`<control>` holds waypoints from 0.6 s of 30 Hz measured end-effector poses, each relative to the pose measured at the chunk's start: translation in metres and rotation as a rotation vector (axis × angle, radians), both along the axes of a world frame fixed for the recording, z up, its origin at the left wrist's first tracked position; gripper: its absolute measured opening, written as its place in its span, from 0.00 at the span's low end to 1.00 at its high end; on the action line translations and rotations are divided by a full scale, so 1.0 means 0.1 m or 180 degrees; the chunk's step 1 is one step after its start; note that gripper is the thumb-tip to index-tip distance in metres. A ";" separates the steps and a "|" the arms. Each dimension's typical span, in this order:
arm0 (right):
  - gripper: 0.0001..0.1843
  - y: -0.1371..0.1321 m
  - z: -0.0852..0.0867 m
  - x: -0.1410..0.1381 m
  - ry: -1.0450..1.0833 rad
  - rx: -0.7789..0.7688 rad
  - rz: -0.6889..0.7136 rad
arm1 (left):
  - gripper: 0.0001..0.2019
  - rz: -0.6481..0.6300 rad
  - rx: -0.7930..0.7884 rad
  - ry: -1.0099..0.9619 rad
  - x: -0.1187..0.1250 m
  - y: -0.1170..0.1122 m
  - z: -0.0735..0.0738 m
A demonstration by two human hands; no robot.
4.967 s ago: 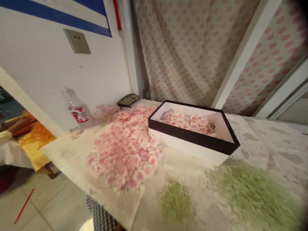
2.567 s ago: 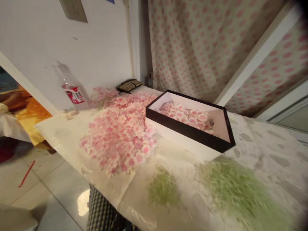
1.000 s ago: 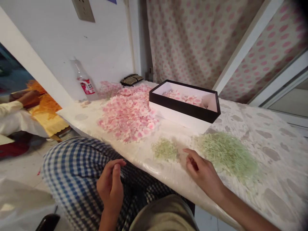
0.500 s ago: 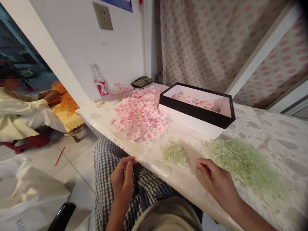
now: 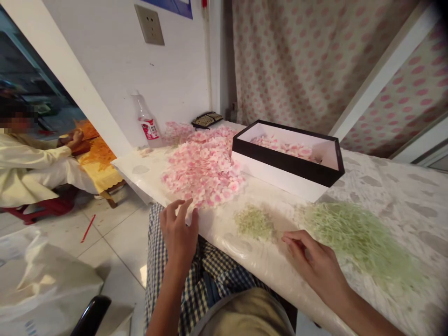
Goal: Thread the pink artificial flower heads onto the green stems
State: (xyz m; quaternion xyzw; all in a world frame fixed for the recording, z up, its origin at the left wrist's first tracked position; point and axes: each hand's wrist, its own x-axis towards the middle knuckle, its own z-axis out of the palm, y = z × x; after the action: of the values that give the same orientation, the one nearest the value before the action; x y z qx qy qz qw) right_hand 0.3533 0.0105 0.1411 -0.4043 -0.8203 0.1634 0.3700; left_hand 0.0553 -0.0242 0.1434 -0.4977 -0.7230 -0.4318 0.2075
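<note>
My left hand [image 5: 180,228] is raised at the table's front edge with its fingers apart, just short of a heap of pink artificial flowers [image 5: 205,168]. It holds nothing. My right hand [image 5: 313,261] hovers over the table with thumb and fingertips pinched together; whatever is between them is too small to make out. Left of its fingertips lies a small pile of pale green stems [image 5: 255,221]. A larger spread of green stems [image 5: 360,247] lies to its right. Behind stands a white box with a black rim [image 5: 287,156], holding loose pink flowers [image 5: 280,145].
A plastic bottle [image 5: 150,126] and a dark patterned pouch [image 5: 207,119] stand by the wall. At the left, a person [image 5: 31,154] sits with hands at orange material [image 5: 96,151]. A white sack [image 5: 45,284] is on the floor.
My left hand has risen from my lap toward the pink flowers, and its fingers have spread from a pinch. My right hand has hardly moved and stays pinched.
</note>
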 end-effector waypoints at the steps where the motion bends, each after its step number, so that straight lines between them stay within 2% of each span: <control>1: 0.04 0.00 0.00 0.00 0.0028 0.0081 0.0040 | 0.09 0.0053 -0.0086 0.0088 -0.03 0.07 0.01; 3: 0.05 0.01 0.00 -0.01 0.0119 0.0198 0.0153 | 0.07 0.0119 -0.0092 0.0083 -0.09 0.17 0.03; 6: 0.07 0.00 0.02 -0.01 0.0270 0.0230 0.0336 | 0.06 0.0160 0.0208 -0.0103 -0.12 0.22 0.07; 10: 0.09 -0.01 0.08 -0.05 0.0560 0.0146 0.0518 | 0.06 -0.0193 0.0383 -0.0378 0.03 0.10 0.12; 12: 0.09 -0.02 0.14 -0.06 0.0786 -0.0019 0.0551 | 0.06 -0.0562 0.0352 -0.0638 0.19 0.03 0.13; 14: 0.08 -0.01 0.22 -0.06 0.1025 -0.0372 0.0577 | 0.06 -0.1183 0.0382 -0.1144 0.38 -0.03 0.13; 16: 0.07 0.02 0.30 -0.06 0.1305 -0.0910 0.0671 | 0.05 -0.1868 0.0328 -0.1556 0.58 -0.07 0.11; 18: 0.07 0.05 0.36 -0.04 0.1648 -0.1540 0.0870 | 0.06 -0.2275 0.0167 -0.1570 0.74 -0.09 0.10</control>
State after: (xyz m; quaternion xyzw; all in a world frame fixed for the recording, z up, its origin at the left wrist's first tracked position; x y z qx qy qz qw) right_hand 0.3497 0.0156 0.1774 -0.3122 -0.6837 0.4971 0.4336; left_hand 0.1295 -0.0337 0.1533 -0.5933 -0.5219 -0.6007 -0.1214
